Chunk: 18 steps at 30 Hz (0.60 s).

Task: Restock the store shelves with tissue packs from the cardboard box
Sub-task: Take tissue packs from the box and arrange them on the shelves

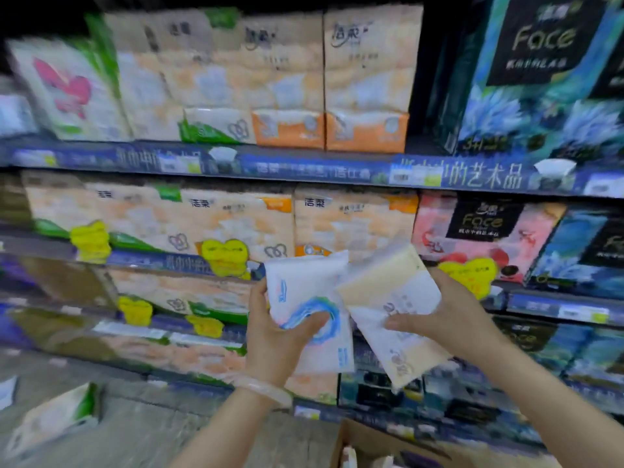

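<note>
My left hand (277, 339) grips a white tissue pack with a blue swirl (305, 292), held upright in front of the lower shelves. My right hand (449, 315) grips a cream and white tissue pack (388, 288), tilted with its top leaning left so it touches the white pack. Both packs are held in the air at about the height of the third shelf. A corner of the open cardboard box (364, 444) shows at the bottom, below my arms. The picture is blurred by motion.
Shelves (304, 167) packed with large tissue bundles fill the view: peach and green ones at left and centre, dark blue "Face" ones (540, 79) at right. Yellow price tags (224, 256) hang on shelf edges. A green-and-white pack (50, 420) lies on the grey floor at lower left.
</note>
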Tool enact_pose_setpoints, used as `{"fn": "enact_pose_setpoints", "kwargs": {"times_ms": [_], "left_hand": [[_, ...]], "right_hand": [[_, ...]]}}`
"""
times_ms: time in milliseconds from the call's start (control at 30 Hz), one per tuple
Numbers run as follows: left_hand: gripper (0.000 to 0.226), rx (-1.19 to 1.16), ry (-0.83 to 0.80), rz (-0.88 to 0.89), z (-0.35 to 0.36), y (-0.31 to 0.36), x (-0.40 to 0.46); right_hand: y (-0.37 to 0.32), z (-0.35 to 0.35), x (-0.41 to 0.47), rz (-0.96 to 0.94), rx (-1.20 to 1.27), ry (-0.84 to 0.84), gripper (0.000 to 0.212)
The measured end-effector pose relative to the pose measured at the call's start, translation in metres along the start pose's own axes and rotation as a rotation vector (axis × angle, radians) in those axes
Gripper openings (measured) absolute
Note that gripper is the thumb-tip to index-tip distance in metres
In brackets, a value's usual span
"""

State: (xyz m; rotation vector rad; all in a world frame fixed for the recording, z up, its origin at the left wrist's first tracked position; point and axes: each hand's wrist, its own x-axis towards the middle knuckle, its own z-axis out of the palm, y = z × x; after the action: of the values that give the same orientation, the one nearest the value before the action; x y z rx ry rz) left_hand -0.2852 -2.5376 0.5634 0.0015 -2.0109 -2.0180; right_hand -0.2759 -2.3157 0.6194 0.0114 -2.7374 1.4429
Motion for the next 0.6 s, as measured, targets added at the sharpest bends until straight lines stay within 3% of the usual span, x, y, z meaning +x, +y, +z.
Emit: {"fn": "enact_pose_setpoints", "kwargs": {"times_ms": [67,233,600], "left_hand": [[0.067,0.017,0.048,0.022,-0.032,0.018,0.008],[0.069,-0.028,0.135,0.060,-0.127,0.052,0.030],[0.070,0.007,0.335,0.142,-0.367,0.084,0.088]], "right_hand": [[-0.034,0.017,0.007,-0.034,-0.010,-0.026,0.070],[-0.116,0.080,0.026,-0.124,-0.004,-0.117,0.051],[-0.280,0.278,0.073,-0.327,0.106,-0.220,0.058]]}}
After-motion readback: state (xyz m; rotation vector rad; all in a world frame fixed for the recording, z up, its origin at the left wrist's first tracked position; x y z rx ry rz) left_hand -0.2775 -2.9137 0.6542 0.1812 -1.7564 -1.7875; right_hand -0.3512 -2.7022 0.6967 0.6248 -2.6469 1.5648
